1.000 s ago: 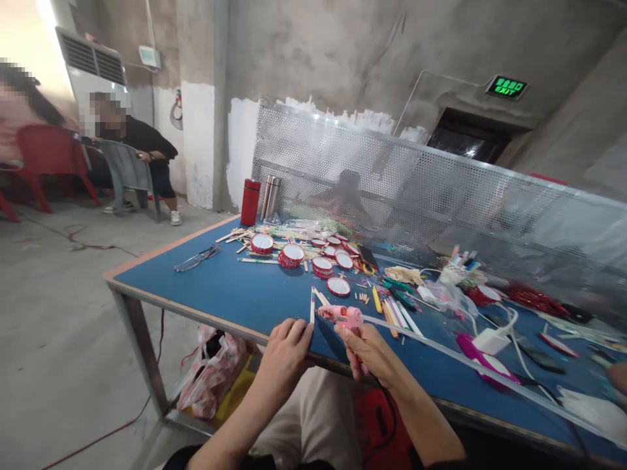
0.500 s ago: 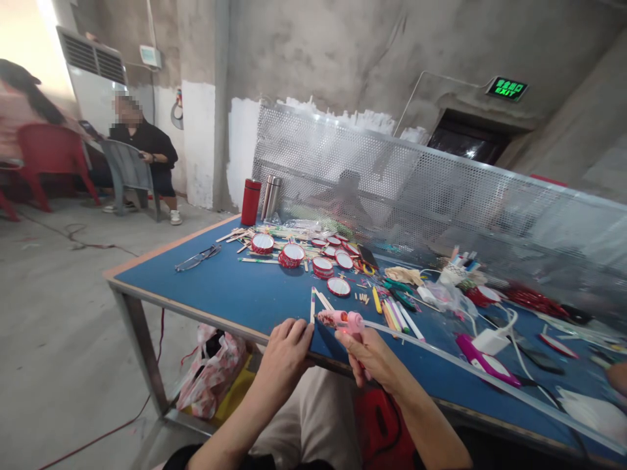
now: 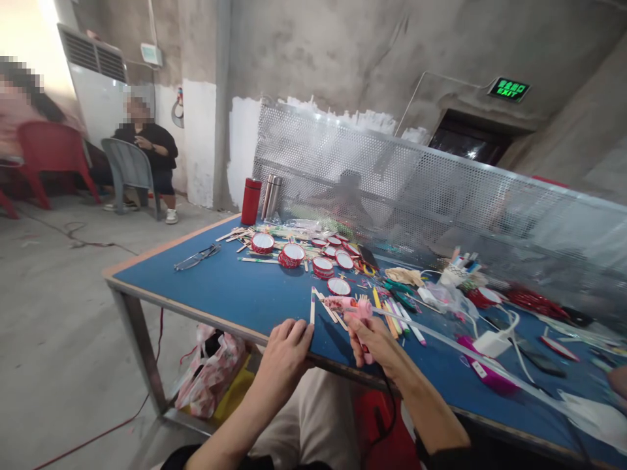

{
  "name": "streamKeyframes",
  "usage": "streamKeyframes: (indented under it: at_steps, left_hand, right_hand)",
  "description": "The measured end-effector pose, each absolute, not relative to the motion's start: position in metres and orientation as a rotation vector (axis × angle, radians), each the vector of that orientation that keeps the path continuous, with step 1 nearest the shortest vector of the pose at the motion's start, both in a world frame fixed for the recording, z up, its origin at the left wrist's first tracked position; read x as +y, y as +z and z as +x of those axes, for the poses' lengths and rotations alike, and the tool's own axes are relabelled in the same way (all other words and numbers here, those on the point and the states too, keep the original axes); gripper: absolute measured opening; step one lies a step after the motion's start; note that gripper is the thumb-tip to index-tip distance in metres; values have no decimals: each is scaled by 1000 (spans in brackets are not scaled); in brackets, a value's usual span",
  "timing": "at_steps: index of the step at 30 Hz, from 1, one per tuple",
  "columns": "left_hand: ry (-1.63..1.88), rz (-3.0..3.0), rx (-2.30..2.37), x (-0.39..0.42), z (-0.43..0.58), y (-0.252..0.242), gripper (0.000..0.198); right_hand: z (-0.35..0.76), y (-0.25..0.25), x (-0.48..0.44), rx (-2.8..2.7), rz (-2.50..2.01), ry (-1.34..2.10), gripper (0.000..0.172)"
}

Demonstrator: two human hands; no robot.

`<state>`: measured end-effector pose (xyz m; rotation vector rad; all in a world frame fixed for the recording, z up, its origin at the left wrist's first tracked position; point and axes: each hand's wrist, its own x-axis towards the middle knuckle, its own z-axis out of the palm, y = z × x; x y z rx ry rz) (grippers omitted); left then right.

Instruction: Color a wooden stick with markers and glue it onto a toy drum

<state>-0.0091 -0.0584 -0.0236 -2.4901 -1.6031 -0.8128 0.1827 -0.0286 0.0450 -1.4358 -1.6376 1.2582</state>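
Observation:
My right hand (image 3: 375, 346) is wrapped around a pink hot glue gun (image 3: 360, 310), its nozzle pointing left. A long clear glue stick (image 3: 441, 336) runs out of its back toward the lower right. The nozzle is close to the upper part of a flat wooden craft stick (image 3: 312, 305) with a coloured end. My left hand (image 3: 287, 349) lies at the table's front edge, fingers together and bent, pressing the near end of that stick; its thumb is hidden. Two more craft sticks (image 3: 329, 309) lie slanted under the gun. Beyond them stands a small red-rimmed drum (image 3: 338, 286).
Further red-and-white drums (image 3: 292, 254) and loose sticks (image 3: 235, 234) spread behind. Glasses (image 3: 197, 258) lie left, markers (image 3: 399, 316) right, near a purple device (image 3: 490, 375). A red flask (image 3: 251, 202) stands before a perforated metal screen (image 3: 333, 156). A person (image 3: 147, 143) sits far left.
My right hand has moved the glue gun up and slightly right, its nozzle now further along the stick. The left hand stays put. The seated person in the background has raised a hand.

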Motion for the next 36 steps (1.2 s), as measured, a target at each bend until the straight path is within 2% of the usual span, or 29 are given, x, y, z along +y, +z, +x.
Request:
streamKeyframes:
  at_steps: [7, 13, 36]
  left_hand:
    - [-799, -2480, -1607, -55, -8, -29, 56]
    - [-797, -2465, -1583, -55, -9, -32, 56]
    - [-753, -2472, -1593, -55, -9, -29, 54]
  right_hand:
    - [177, 49, -7, -1826, -1344, 1235, 51]
    - [185, 33, 2, -1634, -1298, 1322, 56]
    - [187, 41, -2, -1746, -1471, 1261, 52]
